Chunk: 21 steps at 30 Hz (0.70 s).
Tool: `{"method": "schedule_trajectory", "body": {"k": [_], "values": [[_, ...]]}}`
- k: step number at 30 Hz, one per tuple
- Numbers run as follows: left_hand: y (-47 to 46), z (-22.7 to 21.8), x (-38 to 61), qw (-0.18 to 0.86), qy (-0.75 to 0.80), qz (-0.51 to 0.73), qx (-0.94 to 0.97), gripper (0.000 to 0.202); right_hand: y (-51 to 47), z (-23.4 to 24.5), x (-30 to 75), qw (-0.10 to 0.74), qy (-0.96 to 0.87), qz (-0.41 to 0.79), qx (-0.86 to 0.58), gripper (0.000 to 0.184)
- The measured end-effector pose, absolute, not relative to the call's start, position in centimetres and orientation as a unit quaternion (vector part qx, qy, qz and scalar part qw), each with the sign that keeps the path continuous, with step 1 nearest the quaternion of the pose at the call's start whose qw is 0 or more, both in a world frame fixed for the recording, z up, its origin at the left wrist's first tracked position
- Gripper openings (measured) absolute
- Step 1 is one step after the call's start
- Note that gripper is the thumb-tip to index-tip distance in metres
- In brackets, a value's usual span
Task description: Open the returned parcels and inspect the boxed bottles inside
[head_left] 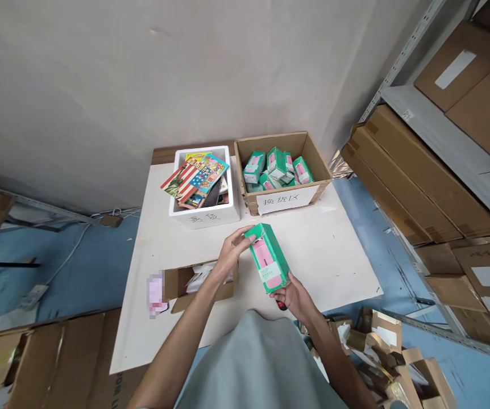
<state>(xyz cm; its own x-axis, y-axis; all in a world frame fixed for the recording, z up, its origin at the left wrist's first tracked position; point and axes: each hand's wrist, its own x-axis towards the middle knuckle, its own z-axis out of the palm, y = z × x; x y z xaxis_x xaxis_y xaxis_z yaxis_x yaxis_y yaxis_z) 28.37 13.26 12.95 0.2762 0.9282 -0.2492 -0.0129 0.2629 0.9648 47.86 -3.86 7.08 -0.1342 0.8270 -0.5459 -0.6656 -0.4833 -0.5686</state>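
Note:
Between my two hands is a green product box (278,250) with a pink item pictured on its front, tilted over the front of the white table. My left hand (230,253) grips its upper left corner, with the thumb on the front. My right hand (294,296) holds the lower end from below. A small red and black object (281,305) shows under the right fingers; I cannot tell what it is or whether it is held. Beyond, a cardboard box (251,203) with a handwritten label holds several similar green boxes (276,163).
A white foam box (223,217) of books and magazines (198,179) stands at the back left. An open carton (177,282) of white papers lies by my left forearm, beside a blurred-out purple item (156,292). Shelves with cartons (398,182) stand right; opened boxes (381,341) cover the floor.

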Motion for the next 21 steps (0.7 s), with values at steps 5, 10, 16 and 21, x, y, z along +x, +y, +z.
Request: {"method": "schedule_trajectory", "body": {"k": [5, 10, 16, 21], "values": [[15.4, 12.2, 31.9, 0.708, 0.458, 0.358, 0.401, 0.074, -1.9, 6.9, 50.6, 0.486, -0.042, 0.793, -0.366, 0.05], [18.1, 11.8, 35.7, 0.695, 0.472, 0.36, 0.405, 0.105, 2.0, 7.2, 53.2, 0.495, -0.039, 0.795, -0.348, 0.051], [23.7, 15.8, 39.6, 0.604, 0.435, 0.436, 0.506, 0.104, 13.2, 9.3, 55.4, 0.569, -0.109, 0.734, -0.353, 0.047], [25.8, 20.4, 40.4, 0.544, 0.411, 0.423, 0.597, 0.076, 24.4, 12.8, 57.2, 0.666, -0.177, 0.609, -0.393, 0.049]]}}
